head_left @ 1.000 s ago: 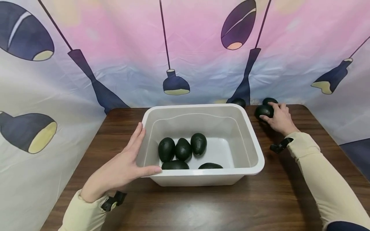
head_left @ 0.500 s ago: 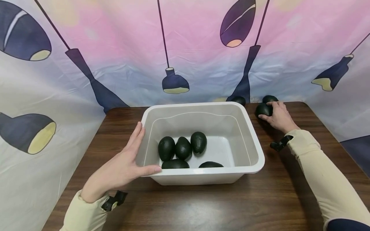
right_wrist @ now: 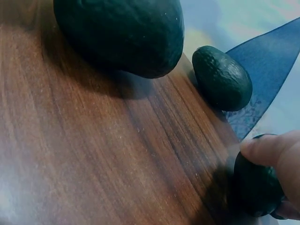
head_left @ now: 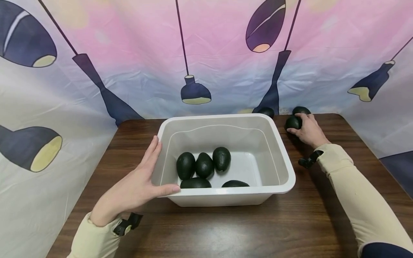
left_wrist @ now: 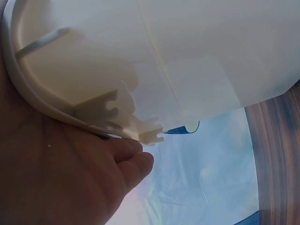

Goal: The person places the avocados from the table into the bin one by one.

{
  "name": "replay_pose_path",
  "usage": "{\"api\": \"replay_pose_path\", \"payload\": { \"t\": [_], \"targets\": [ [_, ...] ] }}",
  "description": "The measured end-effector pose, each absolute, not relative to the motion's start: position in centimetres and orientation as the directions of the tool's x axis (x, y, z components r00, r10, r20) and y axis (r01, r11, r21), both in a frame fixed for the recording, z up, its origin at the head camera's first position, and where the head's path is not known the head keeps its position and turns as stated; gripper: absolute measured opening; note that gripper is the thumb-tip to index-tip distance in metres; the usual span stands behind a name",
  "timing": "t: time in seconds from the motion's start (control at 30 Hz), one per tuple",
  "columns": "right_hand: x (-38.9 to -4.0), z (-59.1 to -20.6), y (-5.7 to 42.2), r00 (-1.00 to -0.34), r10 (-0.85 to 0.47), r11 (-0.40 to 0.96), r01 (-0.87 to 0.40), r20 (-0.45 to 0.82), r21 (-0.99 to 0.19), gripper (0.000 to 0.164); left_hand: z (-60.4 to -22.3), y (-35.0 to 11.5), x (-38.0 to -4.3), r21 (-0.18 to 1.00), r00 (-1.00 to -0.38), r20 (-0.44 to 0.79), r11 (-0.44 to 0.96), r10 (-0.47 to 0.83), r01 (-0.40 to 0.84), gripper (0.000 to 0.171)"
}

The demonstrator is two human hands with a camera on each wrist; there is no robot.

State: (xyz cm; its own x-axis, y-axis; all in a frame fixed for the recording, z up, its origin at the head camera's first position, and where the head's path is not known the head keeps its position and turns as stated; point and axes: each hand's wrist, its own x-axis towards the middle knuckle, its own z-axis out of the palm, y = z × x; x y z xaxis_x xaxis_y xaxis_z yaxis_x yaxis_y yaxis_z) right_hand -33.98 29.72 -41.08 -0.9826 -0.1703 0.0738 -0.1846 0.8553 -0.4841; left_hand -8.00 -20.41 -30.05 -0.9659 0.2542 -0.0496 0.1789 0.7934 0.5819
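In the head view, my left hand (head_left: 132, 186) lies at the near-left corner of a white plastic tub (head_left: 222, 199), fingers straight along its outside and thumb on the front rim. The left wrist view shows those fingertips (left_wrist: 133, 159) against the tub's rim. At the table's far right, my right hand (head_left: 309, 132) grips a dark green avocado (head_left: 293, 122) between thumb and fingers; part of it is covered. Another avocado (head_left: 300, 110) sits right behind it. In the right wrist view, the thumb or a finger crosses the gripped avocado (right_wrist: 253, 187).
Several avocados (head_left: 205, 166) lie in the tub's left and front part. One more avocado (head_left: 267, 111) rests behind its far-right corner. The right wrist view has a large near avocado (right_wrist: 119, 37) and a farther avocado (right_wrist: 222, 77). A printed cloth (head_left: 226, 53) hangs behind the wooden table (head_left: 213, 233).
My right hand has moved slightly left and closed more tightly on the avocado. The left hand stays against the tub. The whole view has shifted a little.
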Motion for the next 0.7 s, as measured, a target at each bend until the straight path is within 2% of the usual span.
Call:
{"api": "replay_pose_path", "payload": {
  "t": [0.37, 0.7],
  "targets": [
    [-33.5, -40.6, 29.8, -0.985, -0.157, 0.85, -0.169, 0.067, -0.499, 0.075, -29.9, -20.3, -7.9, 0.588, -0.967, -0.052, 0.79, 0.251, 0.174, 0.119],
    [-32.7, -39.3, 30.0, -0.982, -0.139, 0.825, -0.186, 0.127, -0.534, 0.073, -30.0, -20.4, -7.9, 0.587, -0.967, -0.054, 0.791, 0.249, 0.171, 0.119]
  ]
}}
